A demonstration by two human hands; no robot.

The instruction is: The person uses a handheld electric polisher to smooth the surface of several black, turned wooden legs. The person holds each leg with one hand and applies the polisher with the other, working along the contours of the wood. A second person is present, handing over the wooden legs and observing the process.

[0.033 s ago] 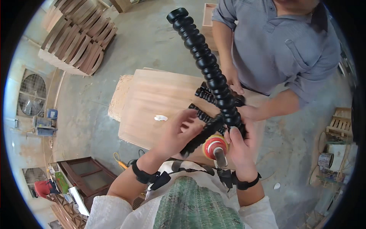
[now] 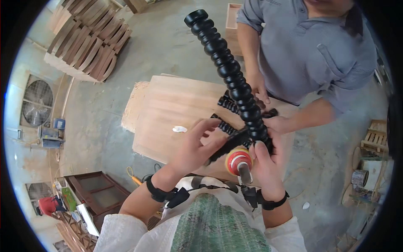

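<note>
My right hand (image 2: 268,161) is closed round the lower end of a long black ribbed post (image 2: 237,82), which slants up and away to the left. Beside it my left hand (image 2: 199,147) has its fingers apart and bent, close to a shorter dark piece (image 2: 231,145); whether it touches that piece I cannot tell. Between my hands stands a bottle (image 2: 238,161) with a red and yellow top and a pale nozzle. More black ribbed pieces (image 2: 226,103) lie on the wooden board (image 2: 168,105) beyond, partly hidden behind the post.
Across the board, a person in a grey shirt (image 2: 310,54) has one hand (image 2: 277,124) close to my right hand. A white scrap (image 2: 179,129) lies on the board. Curved wooden parts (image 2: 88,40) are stacked at the far left; a brown framed panel (image 2: 98,191) leans near left.
The near end of the shorter dark piece has shifted slightly away from me. My hands and the long post hold almost the same pose, and the whole view has drifted a little.
</note>
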